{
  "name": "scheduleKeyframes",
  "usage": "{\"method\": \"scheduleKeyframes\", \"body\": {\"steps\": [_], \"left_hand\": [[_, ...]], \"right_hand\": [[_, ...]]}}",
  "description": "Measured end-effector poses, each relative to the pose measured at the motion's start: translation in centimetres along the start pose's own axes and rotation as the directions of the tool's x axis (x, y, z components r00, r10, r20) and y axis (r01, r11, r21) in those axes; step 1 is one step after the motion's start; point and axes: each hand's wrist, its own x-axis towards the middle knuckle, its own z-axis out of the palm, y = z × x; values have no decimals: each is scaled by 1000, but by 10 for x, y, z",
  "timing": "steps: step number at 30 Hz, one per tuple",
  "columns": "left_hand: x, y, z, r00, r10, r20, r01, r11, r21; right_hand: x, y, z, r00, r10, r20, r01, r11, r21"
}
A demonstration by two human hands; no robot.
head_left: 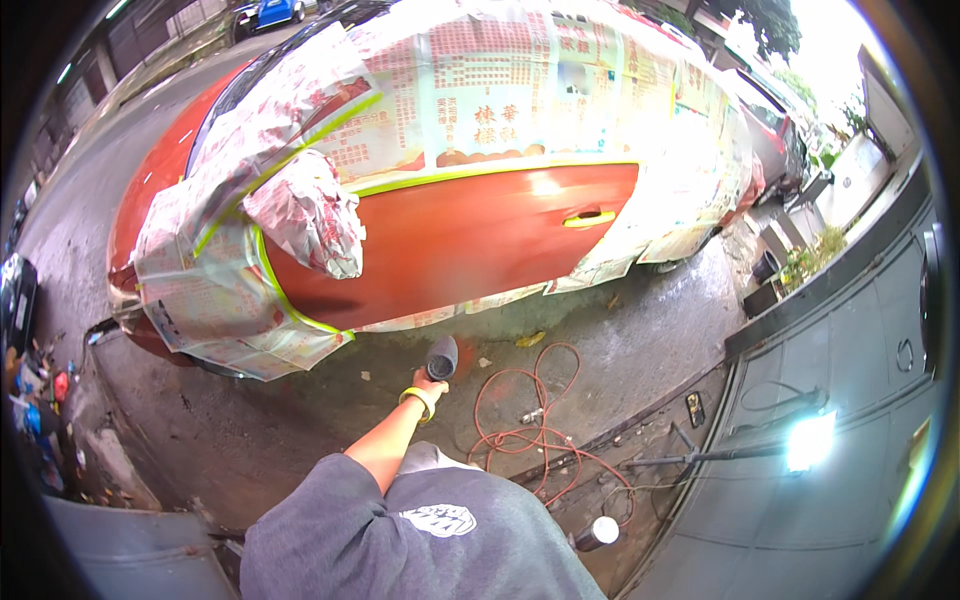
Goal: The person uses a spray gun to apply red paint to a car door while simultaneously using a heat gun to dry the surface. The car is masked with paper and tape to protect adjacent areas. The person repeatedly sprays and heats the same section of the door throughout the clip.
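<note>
A hand (428, 385) grips a dark heat gun (441, 357), fingers closed round it. Ahead of the hand stands a red car door (450, 240) masked with newspaper (480, 90); an orange hose (525, 410) coils beside it

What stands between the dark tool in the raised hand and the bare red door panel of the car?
Nothing visible does. The dark tool in the hand faces the red door panel across open ground; the newspaper masking lies around the panel, the red hose behind.

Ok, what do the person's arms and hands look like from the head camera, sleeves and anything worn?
Only one arm shows: bare from the elbow down, with a grey sweatshirt sleeve pushed up above it. A yellow-green band circles the wrist just below the hand, which wears no glove. The grey sweatshirt bears a white printed patch. The other hand is out of view.
</note>
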Motion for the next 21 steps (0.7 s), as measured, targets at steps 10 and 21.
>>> {"method": "scheduleKeyframes", "body": {"steps": [10, 21], "left_hand": [[2, 52, 16, 983, 89, -163, -145, 917, -371], [-37, 145, 10, 886, 451, 107, -358, 812, -461]], "right_hand": [[41, -36, 33, 991, -41, 124, 38, 999, 29], [20, -25, 45, 994, -60, 86, 54, 996, 77]]}}
